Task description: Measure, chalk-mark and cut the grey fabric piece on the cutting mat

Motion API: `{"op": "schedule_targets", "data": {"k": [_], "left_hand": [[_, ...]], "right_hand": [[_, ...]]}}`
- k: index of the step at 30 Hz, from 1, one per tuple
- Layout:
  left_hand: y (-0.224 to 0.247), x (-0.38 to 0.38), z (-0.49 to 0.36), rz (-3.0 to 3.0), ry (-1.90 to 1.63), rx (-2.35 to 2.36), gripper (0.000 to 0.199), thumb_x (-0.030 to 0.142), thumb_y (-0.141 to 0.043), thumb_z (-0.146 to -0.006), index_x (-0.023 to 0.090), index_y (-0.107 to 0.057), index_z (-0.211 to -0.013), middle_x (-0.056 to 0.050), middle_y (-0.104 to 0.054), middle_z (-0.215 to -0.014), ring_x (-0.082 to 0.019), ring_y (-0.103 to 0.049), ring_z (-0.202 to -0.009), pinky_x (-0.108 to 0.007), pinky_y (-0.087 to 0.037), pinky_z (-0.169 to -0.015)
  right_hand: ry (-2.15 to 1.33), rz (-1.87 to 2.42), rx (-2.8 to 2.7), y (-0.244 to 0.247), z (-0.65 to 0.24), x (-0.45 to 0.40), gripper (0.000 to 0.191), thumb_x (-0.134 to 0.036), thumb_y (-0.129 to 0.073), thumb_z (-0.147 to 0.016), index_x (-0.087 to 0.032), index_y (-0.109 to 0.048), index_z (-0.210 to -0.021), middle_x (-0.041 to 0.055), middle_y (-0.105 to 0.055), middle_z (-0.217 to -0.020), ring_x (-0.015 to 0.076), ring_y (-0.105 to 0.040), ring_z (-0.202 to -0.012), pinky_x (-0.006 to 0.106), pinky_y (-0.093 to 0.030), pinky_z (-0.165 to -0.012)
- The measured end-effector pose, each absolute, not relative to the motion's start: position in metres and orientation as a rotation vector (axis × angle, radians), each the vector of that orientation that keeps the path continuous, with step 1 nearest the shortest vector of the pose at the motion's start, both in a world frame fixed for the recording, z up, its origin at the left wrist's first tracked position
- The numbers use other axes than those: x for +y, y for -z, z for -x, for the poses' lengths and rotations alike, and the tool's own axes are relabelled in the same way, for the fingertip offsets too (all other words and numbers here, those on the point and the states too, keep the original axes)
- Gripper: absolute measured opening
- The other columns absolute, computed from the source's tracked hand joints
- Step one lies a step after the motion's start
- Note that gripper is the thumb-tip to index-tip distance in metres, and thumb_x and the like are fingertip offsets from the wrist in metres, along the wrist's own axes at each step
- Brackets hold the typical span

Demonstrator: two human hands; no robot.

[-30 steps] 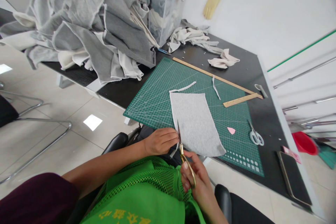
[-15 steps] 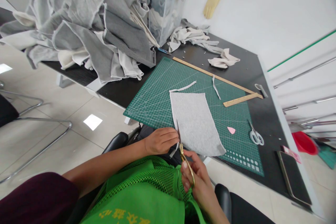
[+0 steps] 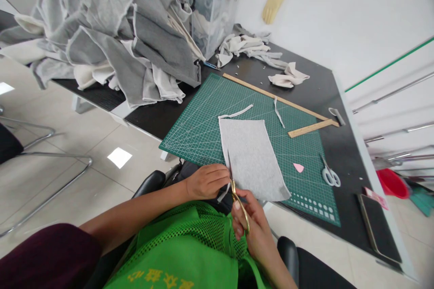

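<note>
A rectangular piece of light grey fabric (image 3: 251, 158) lies on the green cutting mat (image 3: 193, 122), its near edge reaching past the mat's front. My left hand (image 3: 208, 181) pinches the fabric's left edge, where a narrow cut strip (image 3: 224, 193) hangs down below the fingers. In my right hand (image 3: 249, 216) are gold-handled scissors (image 3: 233, 188), fingers wrapped round the loops. Their blades lie along the fabric's left edge, pointing away from me, right beside my left fingertips. Another thin strip (image 3: 237, 112) rests at the fabric's far left corner.
Wooden rulers (image 3: 271, 95) lie along the mat's far side. White-handled scissors (image 3: 330, 176), a pink chalk piece (image 3: 298, 168) and a phone (image 3: 379, 228) are to the right. A large heap of grey cloth (image 3: 111, 40) and a clear plastic bin (image 3: 212, 13) stand at the back left.
My right hand and the scissors have shifted very slightly towards the far side along the fabric's left edge. My left hand keeps its pinch in nearly the same spot.
</note>
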State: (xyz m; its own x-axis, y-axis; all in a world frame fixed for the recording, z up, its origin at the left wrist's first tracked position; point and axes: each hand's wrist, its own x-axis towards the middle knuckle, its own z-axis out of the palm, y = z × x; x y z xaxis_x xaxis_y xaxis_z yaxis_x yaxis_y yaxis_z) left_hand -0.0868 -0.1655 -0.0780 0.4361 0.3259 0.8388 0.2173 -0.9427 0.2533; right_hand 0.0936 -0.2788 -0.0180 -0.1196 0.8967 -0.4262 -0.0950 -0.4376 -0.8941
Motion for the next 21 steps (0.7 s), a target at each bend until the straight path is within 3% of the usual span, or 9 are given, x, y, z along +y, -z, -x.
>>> {"op": "schedule_targets", "data": {"k": [21], "left_hand": [[0.075, -0.1662, 0.0864, -2.553, -1.53, 0.499, 0.019, 0.01, -0.052, -0.093, 0.011, -0.064, -0.107, -0.014, -0.073, -0.1, -0.023, -0.07, -0.104, -0.038, -0.064, -0.091]], "right_hand": [[-1.677, 1.346, -0.916, 0.0213, -0.0929, -0.284, 0.038, -0.052, -0.064, -0.097, -0.025, -0.053, -0.121, -0.0106, -0.042, -0.064, 0.0057, -0.037, -0.044, 0.017, -0.036, -0.04]]}}
